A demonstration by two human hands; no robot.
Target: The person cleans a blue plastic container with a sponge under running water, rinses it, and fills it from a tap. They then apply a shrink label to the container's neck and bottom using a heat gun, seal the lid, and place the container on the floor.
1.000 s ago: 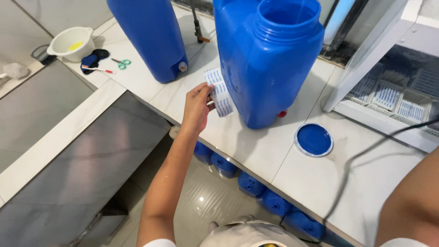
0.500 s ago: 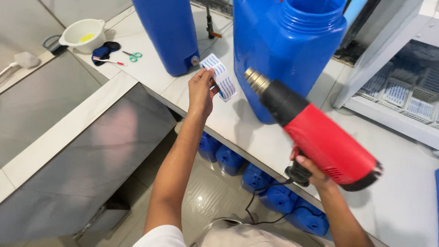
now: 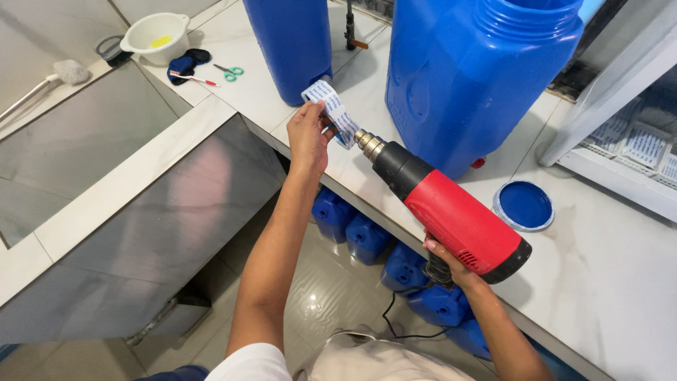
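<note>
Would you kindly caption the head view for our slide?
Left hand holds a printed sleeve before a red heat gun gripped by the right hand.

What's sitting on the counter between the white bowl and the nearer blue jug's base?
In the head view, between the white bowl and the blue jug lie a dark blue cloth, a red-handled brush and green-handled scissors, on the white counter.

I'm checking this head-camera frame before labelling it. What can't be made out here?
- Right hand: mostly hidden behind the heat gun; the grip cannot be seen.
- Big jug: top cut off by the upper edge.
- Second jug: top likewise cut off.
- Label strip in the left hand: print too small to tell.
- Jugs under the counter: partly hidden by the counter edge.
</note>
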